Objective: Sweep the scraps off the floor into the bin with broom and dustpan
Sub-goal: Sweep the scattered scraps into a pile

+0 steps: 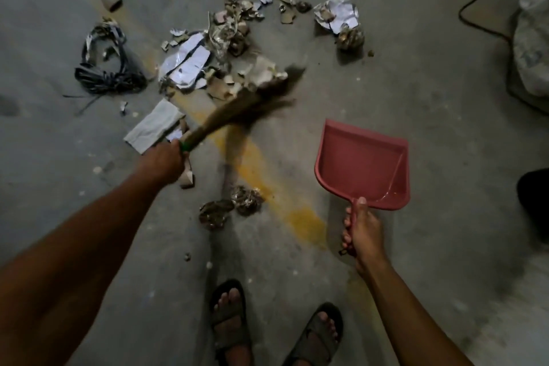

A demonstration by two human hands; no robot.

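Item: floor-sweeping scene, head view looking down. Left hand (165, 162): fingers curled tight round the neck of a grass broom (234, 111) at its green binding; the bristles, blurred, fan up and right, their tips touching the near edge of the scraps (208, 47). Right hand (361, 230): wrapped round the handle of a pink dustpan (364, 163), thumb laid along the top; the pan's open lip points away from the person, and whether it touches the floor cannot be told. Scraps: torn paper, cardboard bits and crumpled foil-like wads spread across the upper middle of the concrete floor (430, 128); a folded grey sheet (154, 125) lies just beside the left hand; two crumpled wads (230, 205) sit apart, nearer the feet. A coil of dark strapping (107, 68) bounds the litter on the left. A black cable (472, 0) snakes along the upper right toward a pale sack (531, 47) at the right edge. Open floor: a bare band between broom and dustpan, crossed by a worn yellow painted stripe (267, 184), and bare concrete right of the pan. Sandalled feet (228, 321) at the bottom edge. Writing: white sheets carry faint print, too blurred to read. Bin: not in view.
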